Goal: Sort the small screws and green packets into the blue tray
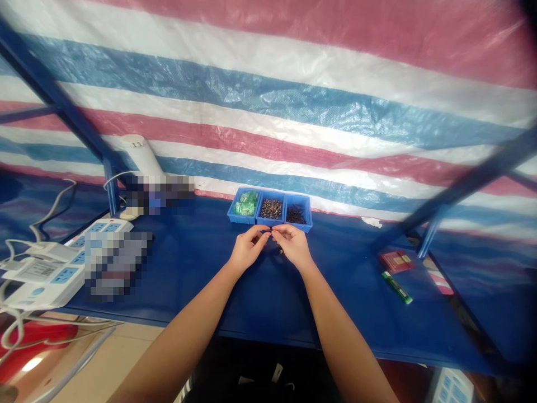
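The blue table [184,252] is backed by a striped sheet [268,84], near which three bins [243,220] are set in a row. Just in front of them, a tiny dark piece [271,230] is pinched by the left hand [248,248] and the right hand [293,243]; its direction and long axis cannot be told.

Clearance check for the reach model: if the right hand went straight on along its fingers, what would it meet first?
Likely the left hand: the right hand points at it, touching or nearly so. Whether something small sits between them is unclear.
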`<state>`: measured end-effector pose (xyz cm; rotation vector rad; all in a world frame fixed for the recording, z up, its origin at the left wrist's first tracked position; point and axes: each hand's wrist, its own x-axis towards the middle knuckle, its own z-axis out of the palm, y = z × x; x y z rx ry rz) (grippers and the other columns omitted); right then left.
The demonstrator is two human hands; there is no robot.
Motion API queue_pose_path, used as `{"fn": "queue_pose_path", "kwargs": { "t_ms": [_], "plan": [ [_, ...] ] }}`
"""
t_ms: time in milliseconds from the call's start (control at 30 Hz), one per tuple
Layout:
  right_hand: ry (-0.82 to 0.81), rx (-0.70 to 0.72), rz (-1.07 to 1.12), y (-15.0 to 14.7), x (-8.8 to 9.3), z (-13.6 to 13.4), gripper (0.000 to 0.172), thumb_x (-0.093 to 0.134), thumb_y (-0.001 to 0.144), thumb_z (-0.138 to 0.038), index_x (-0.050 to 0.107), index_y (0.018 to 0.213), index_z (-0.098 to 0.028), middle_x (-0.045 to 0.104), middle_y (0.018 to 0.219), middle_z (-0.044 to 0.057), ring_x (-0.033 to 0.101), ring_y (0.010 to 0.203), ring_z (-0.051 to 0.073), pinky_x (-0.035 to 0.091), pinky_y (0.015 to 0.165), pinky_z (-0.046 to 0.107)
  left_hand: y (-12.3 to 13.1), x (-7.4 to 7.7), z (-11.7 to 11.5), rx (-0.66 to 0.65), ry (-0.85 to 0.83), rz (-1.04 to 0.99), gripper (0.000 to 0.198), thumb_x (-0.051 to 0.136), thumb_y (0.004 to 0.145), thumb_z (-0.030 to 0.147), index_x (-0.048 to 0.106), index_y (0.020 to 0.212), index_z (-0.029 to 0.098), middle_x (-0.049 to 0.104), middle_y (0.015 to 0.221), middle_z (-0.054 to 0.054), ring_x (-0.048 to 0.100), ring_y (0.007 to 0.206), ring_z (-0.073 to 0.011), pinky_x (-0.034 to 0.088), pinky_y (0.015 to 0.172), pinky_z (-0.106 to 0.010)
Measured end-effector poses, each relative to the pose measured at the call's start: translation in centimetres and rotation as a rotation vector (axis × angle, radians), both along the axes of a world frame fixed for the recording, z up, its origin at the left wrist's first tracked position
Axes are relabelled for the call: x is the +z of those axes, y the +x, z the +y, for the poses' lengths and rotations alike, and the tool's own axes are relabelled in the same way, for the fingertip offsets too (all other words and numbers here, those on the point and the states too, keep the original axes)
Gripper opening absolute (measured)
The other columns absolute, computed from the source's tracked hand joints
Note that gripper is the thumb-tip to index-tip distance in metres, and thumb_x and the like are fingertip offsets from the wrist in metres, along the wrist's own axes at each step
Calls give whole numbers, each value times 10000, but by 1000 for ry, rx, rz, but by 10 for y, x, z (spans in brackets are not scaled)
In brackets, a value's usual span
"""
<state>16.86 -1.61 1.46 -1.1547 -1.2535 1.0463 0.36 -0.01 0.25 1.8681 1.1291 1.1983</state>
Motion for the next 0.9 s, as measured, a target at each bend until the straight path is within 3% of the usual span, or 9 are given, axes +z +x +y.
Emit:
{"fn": "queue_pose_path", "kwargs": {
  "t_ms": [267, 500, 733, 900],
  "plan": [
    [32, 50, 2, -1, 0, 0, 267, 695, 785, -401, 717, 947, -190, 723, 823, 51, 685, 748, 192, 550, 713, 317, -2, 4, -2, -7, -2, 29, 280, 513, 935, 414, 657, 856, 187, 628, 643, 12, 586, 565, -114, 472, 578, -221],
    [19, 57, 35, -1, -4, 1, 261, 689, 796, -399, 722, 935, -181, 725, 826, 62, 685, 740, 197, 557, 709, 323, 0, 3, -1, -8, 8, -33, 260, 569, 905, 402, 638, 1047, 195, 630, 641, 26, 586, 543, -112, 492, 590, -221],
    [28, 64, 31, -3, -4, 2, 256, 706, 779, -393, 727, 929, -186, 727, 817, 56, 683, 726, 196, 555, 704, 321, -1, 2, -1, 5, -12, 22, 270, 513, 937, 404, 646, 861, 182, 623, 620, 17, 585, 555, -111, 461, 564, -209],
    [21, 33, 37, -2, -5, 2, 253, 700, 782, -401, 730, 920, -191, 728, 812, 57, 683, 726, 200, 557, 702, 323, 0, 2, -1, -7, -5, -25, 262, 564, 909, 381, 629, 1083, 196, 629, 639, 30, 586, 551, -112, 490, 602, -224]
  ]
}}
